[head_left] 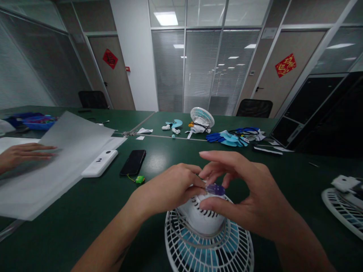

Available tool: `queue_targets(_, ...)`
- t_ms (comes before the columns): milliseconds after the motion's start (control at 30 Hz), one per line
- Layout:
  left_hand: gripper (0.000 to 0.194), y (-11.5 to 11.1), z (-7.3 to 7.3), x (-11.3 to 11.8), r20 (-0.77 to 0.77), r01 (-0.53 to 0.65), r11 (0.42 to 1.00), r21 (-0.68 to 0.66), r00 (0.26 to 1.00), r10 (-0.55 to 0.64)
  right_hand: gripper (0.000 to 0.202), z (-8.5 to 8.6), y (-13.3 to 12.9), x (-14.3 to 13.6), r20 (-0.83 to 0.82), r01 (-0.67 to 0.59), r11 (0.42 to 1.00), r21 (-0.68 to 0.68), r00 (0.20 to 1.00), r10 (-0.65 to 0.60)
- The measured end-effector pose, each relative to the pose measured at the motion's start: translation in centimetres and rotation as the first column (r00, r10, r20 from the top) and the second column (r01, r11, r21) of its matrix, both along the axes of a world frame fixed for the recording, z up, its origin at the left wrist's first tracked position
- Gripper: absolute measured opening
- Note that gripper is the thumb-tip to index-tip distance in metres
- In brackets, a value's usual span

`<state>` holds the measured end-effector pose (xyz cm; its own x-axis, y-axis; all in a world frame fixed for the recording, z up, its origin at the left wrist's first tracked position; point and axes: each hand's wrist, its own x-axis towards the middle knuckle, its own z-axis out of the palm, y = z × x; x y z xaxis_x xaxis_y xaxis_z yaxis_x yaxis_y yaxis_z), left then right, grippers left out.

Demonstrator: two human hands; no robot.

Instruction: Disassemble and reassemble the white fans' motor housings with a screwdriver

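Note:
A white fan (208,221) with light blue blades lies grille down on the dark green table, its rounded motor housing facing up. On top of the housing is a small translucent purple piece (215,189). My left hand (172,185) rests at the left of the housing top, its fingers bent and touching the left end of the purple piece; what its fingertips pinch is hidden. Around the right side of the piece curves my right hand (241,185), thumb and fingers apart, the thumb near the vented housing.
Left: a person's hand (28,155) on large translucent sheets (73,151), a white box (100,163), a black phone (133,162). Farther back: another fan (202,119) and blue gloves (215,137). Right: a fan part (344,206) and a black case (312,102).

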<state>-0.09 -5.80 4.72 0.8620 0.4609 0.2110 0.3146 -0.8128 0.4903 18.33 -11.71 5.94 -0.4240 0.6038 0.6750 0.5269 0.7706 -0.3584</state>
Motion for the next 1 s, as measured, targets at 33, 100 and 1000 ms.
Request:
queue_targets(33,0.01,0.0,0.0,0.0,0.002,-0.009,1.0,0.006,1.0,0.009,0.049,0.0,0.0,0.0,0.022,-0.019,1.0,0.007,1.0,0.019)
queue_targets(100,0.01,0.0,-0.1,0.0,0.012,-0.023,1.0,0.016,1.0,0.023,0.038,-0.1,0.1,-0.1,0.056,-0.007,0.997,0.074,0.998,0.002)
queue_targets(1000,0.008,0.6,-0.8,-0.2,0.059,-0.047,0.997,0.061,0.997,0.043,0.041,-1.5,1.5,-1.1,0.081,0.113,0.922,0.37,0.985,-0.153)
